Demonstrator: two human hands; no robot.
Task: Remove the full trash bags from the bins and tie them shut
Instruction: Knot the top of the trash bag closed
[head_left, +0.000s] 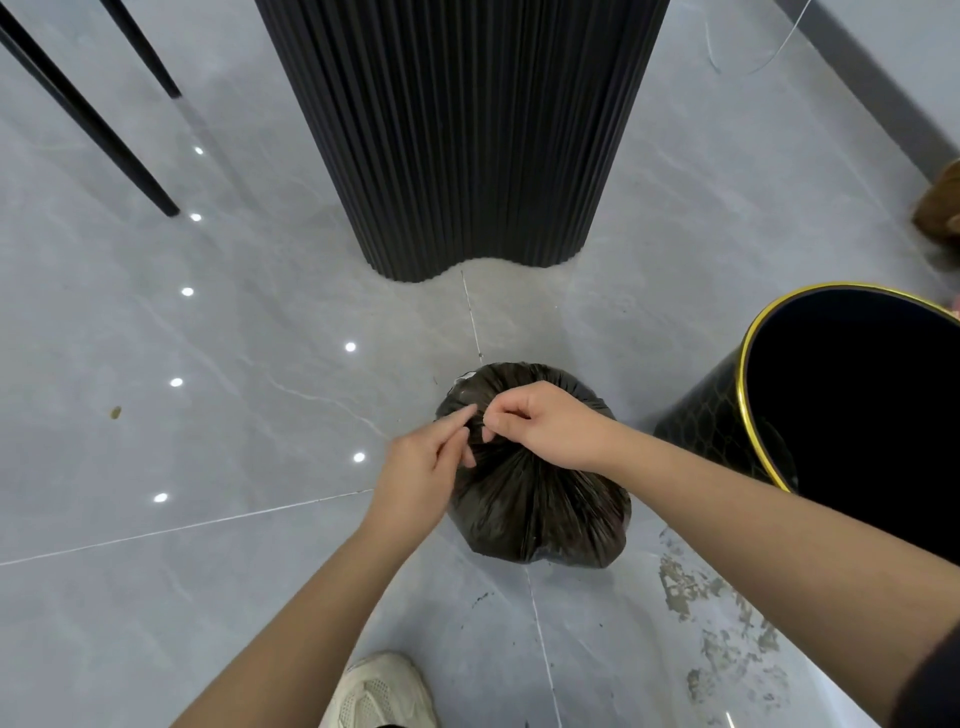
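Both hands (415, 462) (545, 426) pinch the trash bag (535, 514) neck — knot hidden.

The trash bag (535, 499) sits on the floor (208, 519), out of the bin (852, 415). Positions are given relative to the bag. The bin stands upright on the floor just to its right, near but apart from it. The fluted column (457, 135) rises from the floor behind the bag, beyond it. Two thin furniture legs (93, 124) stand far to the rear left. A shoe (379, 691) rests on the floor in front of the bag, slightly left. The left hand (421, 467) is at the bag's left side, the right hand (545, 426) on its top, fingers (493, 415) of both meeting at the gathered neck. Floor staining (691, 587) lies to the front right.
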